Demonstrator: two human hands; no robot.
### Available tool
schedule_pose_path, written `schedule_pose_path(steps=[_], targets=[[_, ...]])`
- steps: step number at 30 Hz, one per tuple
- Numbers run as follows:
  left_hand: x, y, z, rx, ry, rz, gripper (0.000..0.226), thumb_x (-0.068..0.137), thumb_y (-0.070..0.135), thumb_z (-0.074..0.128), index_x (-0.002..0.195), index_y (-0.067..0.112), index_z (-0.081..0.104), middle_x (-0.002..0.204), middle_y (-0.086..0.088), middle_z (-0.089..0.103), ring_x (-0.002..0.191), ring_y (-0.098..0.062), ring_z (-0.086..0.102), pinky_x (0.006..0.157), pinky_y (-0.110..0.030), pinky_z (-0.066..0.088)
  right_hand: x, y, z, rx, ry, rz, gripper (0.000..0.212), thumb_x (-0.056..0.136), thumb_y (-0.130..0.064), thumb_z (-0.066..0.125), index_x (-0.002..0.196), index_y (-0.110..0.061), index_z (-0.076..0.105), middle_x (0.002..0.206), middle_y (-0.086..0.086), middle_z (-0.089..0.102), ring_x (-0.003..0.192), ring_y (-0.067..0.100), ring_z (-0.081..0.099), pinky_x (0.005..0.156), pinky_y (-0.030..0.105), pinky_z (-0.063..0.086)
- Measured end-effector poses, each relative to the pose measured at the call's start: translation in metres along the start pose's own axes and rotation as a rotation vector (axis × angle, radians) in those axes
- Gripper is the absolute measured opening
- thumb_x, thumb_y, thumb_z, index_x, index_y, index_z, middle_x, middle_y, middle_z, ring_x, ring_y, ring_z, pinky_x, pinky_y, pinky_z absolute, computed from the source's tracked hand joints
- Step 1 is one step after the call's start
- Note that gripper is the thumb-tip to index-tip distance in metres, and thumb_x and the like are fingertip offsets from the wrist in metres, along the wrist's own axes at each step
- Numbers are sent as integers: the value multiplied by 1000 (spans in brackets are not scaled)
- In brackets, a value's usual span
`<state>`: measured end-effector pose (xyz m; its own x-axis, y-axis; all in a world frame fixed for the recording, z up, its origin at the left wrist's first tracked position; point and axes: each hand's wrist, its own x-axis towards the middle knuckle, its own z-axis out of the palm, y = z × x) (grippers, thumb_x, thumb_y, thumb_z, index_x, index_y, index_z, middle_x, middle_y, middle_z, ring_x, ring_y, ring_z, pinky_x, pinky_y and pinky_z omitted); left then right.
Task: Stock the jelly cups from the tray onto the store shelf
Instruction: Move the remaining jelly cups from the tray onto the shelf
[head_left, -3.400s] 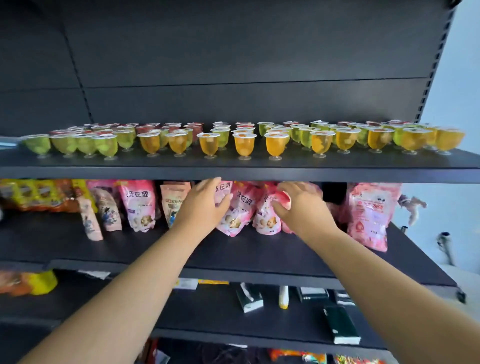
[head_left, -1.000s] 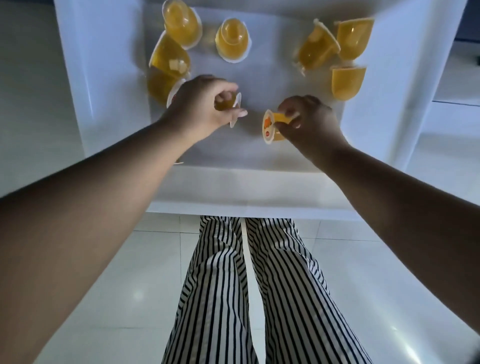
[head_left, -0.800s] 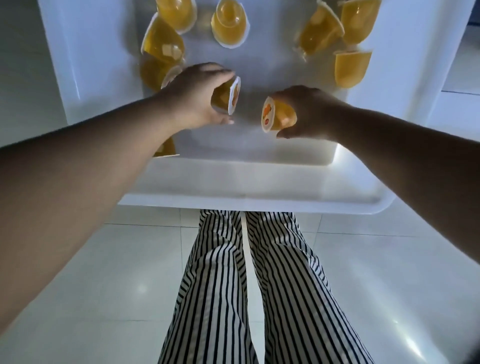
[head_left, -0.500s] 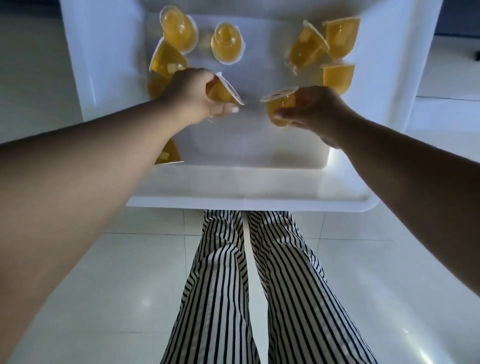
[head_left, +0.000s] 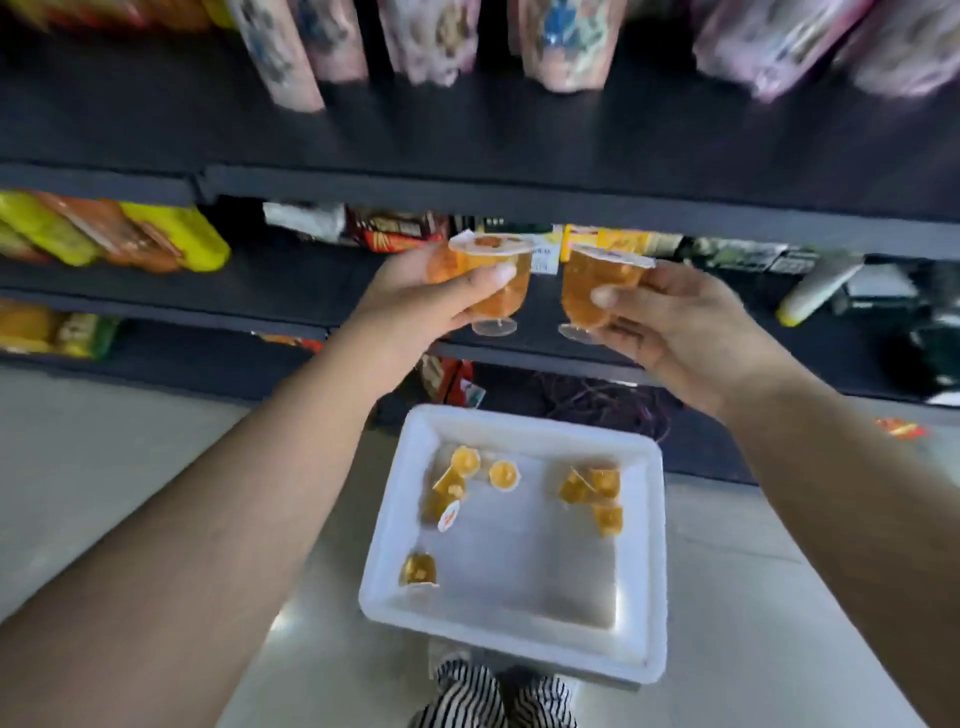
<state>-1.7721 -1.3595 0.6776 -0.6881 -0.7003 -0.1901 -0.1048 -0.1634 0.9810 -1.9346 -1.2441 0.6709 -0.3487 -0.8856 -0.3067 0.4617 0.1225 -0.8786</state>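
Both hands raised in front of dark store shelving. Left hand has fingers and thumb curled round an orange jelly cup, upright, foil lid on top, clear foot showing below the grip. Right hand holds a second orange jelly cup, tilted slightly toward the first, thumb across its front. The two cups are just beside each other, not touching.

Below them, on the pale floor, a white tray with loose jelly cups lying scattered, mostly on their sides, toward its far end; one lies alone near the left wall.

Surroundings: top shelf carries pink snack pouches, cut off by the frame's upper edge and blurred. The next shelf has yellow and orange packets at left, small boxed goods behind the cups, and a white bottle lying at right. Tangled cords sit under the lowest shelf. Striped trousers at bottom edge.

Motion blur softens labels; print unreadable. Dark items at far right are hard to make out.
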Motion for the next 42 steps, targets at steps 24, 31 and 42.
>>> schedule_pose_path(steps=[24,31,42], targets=[[61,317,-21,504,275,608,17,79,34,69,91,30,57,82,23,57,80,3,56,68,-8,42,28,-307,133,-722,413,-655,33,80,-21,72,109,-12,60,104,1,65,95,17,59,79,25,43],[103,309,6,612,382,670,32,83,44,62,101,17,63,82,15,57,80,-4,53,62,-12,40,48,-311,126,-875,539,-599,48,84,-32,67,122,-7,51,101,1,55,98,18,52,82,27,40],[133,318,35,867,484,530,47,87,55,49,111,14,54,103,-2,62,95,-21,59,66,-30,44,37,-327,90,-1031,644,-523,26,87,-34,61,80,-15,46,70,-7,47,70,14,48,57,22,33]])
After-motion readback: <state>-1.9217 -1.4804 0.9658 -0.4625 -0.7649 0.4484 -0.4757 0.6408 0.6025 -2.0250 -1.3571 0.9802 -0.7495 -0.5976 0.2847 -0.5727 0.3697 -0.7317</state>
